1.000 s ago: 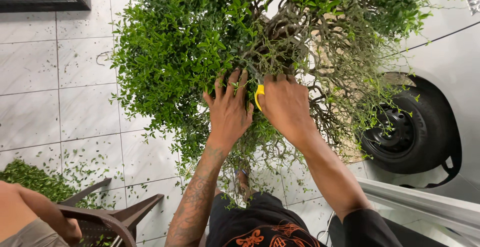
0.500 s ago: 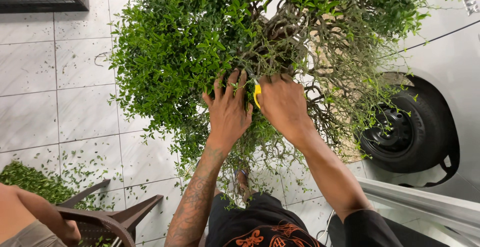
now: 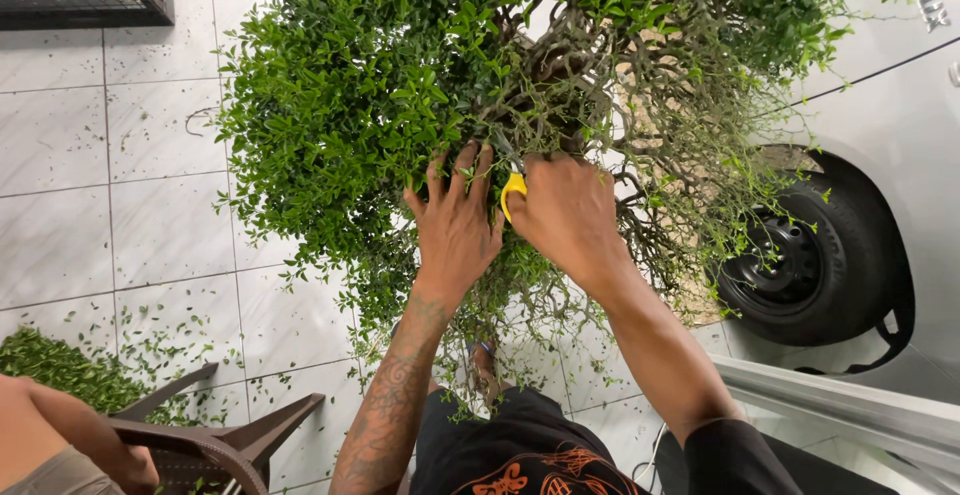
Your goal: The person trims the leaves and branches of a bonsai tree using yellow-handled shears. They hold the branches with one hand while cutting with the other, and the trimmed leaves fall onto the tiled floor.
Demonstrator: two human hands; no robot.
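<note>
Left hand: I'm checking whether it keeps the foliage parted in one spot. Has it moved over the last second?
No. The left hand stays spread on the bush, at the same place relative to the car wheel and floor tile lines.

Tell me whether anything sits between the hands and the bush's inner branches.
Only foliage. The left hand presses leafy twigs of the bush aside; the right hand holds yellow-handled shears already among the thin twigs by the woody branches.

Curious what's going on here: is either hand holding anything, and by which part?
The right hand grips yellow-handled scissors by the handle. The left hand only presses into the bush.
</note>
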